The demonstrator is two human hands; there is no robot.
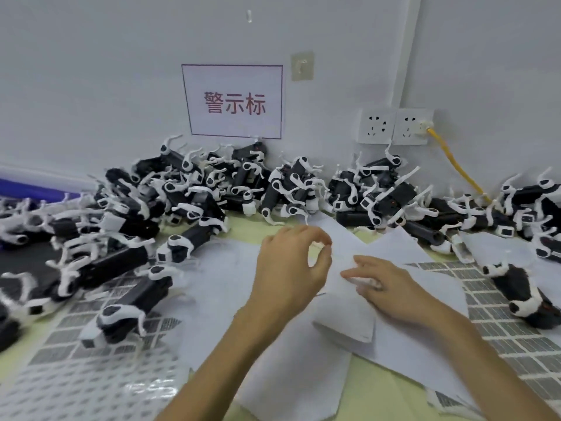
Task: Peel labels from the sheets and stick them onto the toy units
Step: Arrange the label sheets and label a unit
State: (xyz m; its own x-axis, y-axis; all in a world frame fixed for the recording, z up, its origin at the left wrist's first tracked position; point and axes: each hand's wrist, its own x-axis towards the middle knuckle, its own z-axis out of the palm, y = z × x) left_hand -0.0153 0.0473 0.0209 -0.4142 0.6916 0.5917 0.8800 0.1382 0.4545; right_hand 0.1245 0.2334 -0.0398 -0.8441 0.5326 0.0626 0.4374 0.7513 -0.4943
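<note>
Black-and-white toy units (212,189) lie heaped along the wall across the table's back. White backing sheets (394,338) overlap in the middle. My left hand (291,268) hovers above them with thumb and forefinger pinched together, seemingly on a small clear label that is too blurred to make out. My right hand (385,284) lies flat on a sheet, fingers pointing left toward the left hand. Label sheets with grey printed labels lie at the left (91,360) and at the right (498,323).
More toy units lie on the left label sheet (121,317) and at the right (522,293). A sign with red characters (233,101) hangs on the wall. Wall sockets (394,126) hold a yellow cable (455,165) running down to the table.
</note>
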